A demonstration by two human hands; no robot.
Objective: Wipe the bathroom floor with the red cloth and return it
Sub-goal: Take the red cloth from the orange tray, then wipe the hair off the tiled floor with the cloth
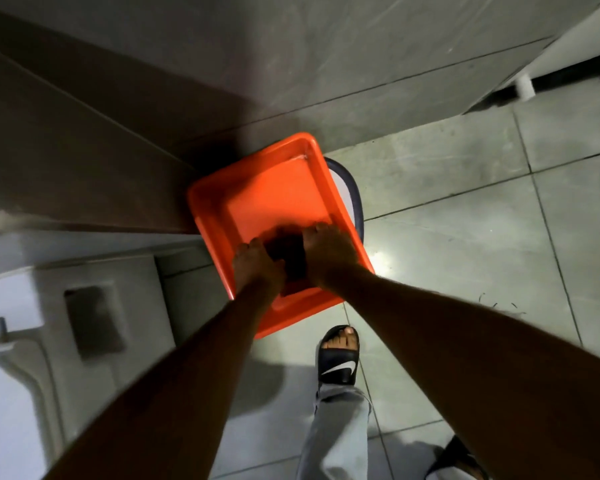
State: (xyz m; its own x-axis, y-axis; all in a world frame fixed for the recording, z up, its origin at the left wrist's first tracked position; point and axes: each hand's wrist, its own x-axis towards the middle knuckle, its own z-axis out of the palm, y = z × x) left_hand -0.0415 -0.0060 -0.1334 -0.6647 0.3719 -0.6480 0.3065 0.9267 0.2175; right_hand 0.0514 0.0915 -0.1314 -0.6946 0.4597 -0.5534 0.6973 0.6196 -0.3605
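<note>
Both hands, left hand and right hand, press closed fingers on a dark cloth inside the orange basin. This looks like either picking up or returning the cloth. Next it needs a firm lift or a release.

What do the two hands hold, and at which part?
Both the left hand and right hand grip a dark cloth from its two sides, inside the orange basin.
</note>
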